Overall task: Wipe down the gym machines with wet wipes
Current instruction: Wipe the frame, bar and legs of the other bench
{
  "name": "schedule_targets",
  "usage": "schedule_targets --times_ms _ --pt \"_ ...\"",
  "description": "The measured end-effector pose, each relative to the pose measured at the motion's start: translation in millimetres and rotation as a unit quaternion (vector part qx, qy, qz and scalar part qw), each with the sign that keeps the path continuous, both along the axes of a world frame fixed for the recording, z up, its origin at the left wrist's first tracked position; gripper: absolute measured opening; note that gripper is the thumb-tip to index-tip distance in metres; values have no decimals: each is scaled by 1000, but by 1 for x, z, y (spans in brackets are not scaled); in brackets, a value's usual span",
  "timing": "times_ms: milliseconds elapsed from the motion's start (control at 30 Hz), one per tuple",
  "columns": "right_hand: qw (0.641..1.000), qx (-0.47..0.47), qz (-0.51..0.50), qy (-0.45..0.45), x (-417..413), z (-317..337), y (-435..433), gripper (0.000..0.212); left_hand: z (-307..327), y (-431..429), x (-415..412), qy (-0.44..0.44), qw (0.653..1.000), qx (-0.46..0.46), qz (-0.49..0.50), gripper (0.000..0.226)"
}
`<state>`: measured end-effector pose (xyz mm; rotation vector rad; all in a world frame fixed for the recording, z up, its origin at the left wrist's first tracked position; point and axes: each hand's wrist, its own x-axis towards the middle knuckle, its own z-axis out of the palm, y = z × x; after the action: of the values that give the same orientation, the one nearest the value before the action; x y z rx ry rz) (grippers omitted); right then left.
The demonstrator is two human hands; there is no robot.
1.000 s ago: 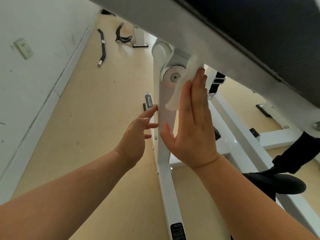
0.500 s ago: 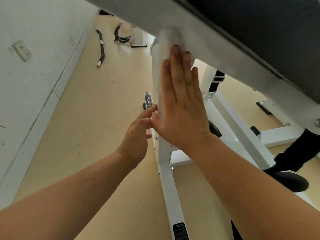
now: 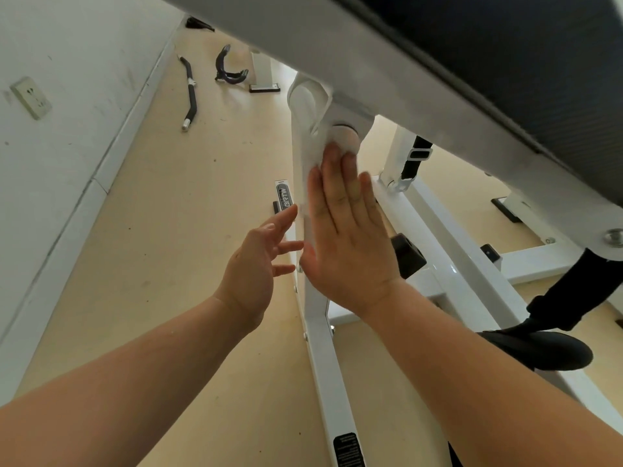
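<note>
A white gym machine fills the view: an upright post (image 3: pixel 318 338) runs from the floor to a round pivot (image 3: pixel 344 136) under a sloping white beam (image 3: pixel 387 72) with a black pad above it. My right hand (image 3: pixel 350 244) lies flat with straight fingers against the post just below the pivot and presses a white wet wipe (image 3: pixel 312 153) onto it. The wipe shows only past my fingertips. My left hand (image 3: pixel 256 264) hovers just left of the post with fingers spread and holds nothing.
A white wall with a socket (image 3: pixel 32 97) runs along the left. Black curved handles (image 3: pixel 190 92) and a white machine foot (image 3: pixel 264 87) lie on the tan floor further back. More white frame bars (image 3: pixel 451 251) cross at the right, beside a black shoe (image 3: pixel 546 348).
My right hand slid with the wipe from the pivot up to the beam's underside, then back down onto the post below the pivot. My left hand stayed beside the post and spread its fingers.
</note>
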<state>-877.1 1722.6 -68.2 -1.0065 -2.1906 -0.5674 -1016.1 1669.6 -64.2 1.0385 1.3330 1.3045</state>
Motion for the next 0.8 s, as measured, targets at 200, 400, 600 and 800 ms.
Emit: schedule_targets --times_ms 200,400,600,800 --pt "995 -78 -25 -59 6 -44 4 97 -8 3 -3 21 999 -7 -30 54" --pt "973 -166 -42 -155 35 -111 -21 109 -15 1 2 31 998 -30 -49 56" --pt "995 -77 -32 -55 5 -61 0 93 -18 1 -6 -22 998 -48 -39 51" --pt "988 -106 -16 -108 8 -91 1 100 -30 2 -6 -25 996 -75 -34 52"
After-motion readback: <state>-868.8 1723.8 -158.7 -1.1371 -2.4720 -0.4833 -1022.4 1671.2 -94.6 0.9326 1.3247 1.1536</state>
